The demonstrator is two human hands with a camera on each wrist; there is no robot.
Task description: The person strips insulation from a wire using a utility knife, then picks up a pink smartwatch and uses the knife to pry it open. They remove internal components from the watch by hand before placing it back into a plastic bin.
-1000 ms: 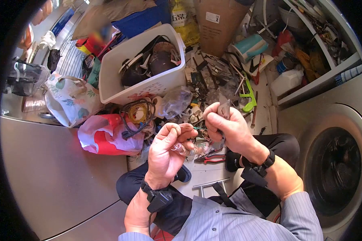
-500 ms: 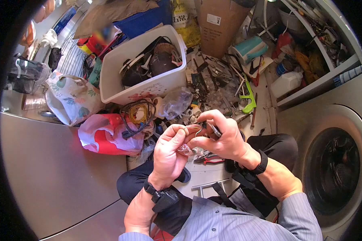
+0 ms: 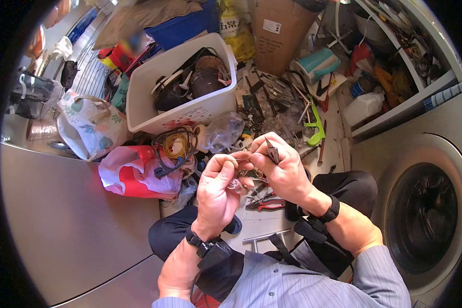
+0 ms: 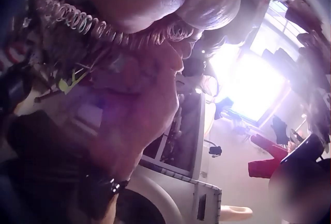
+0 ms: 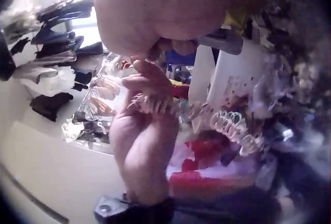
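Note:
My left hand [image 3: 215, 192] pinches the end of a thin wire between thumb and forefinger. A springy coil of pale wire [image 3: 235, 186] hangs across its palm, and the left wrist view shows a long row of coil loops [image 4: 93, 25]. Thumb and forefinger of my right hand [image 3: 290, 177] meet the left fingertips at the wire's end. Tucked within the right hand's grip is a dark pointed tool [image 3: 272, 152], its tip sticking up past the fingers; its exact kind cannot be made out. In the right wrist view the coil [image 5: 227, 125] trails beyond the left hand.
Red-handled pliers [image 3: 267, 204] and a metal T-shaped bar [image 3: 264, 236] lie on the floor near my legs. Ahead are a white bin [image 3: 185, 115], a red-and-white bag [image 3: 138, 172] and a heap of scrap parts. A front-loading washing machine [image 3: 421, 215] stands at right.
My right hand was farther right, a strand running between the hands, then came in with thumb and forefinger spread. Now its fingertips close at the left fingertips, and the dark tool points upward.

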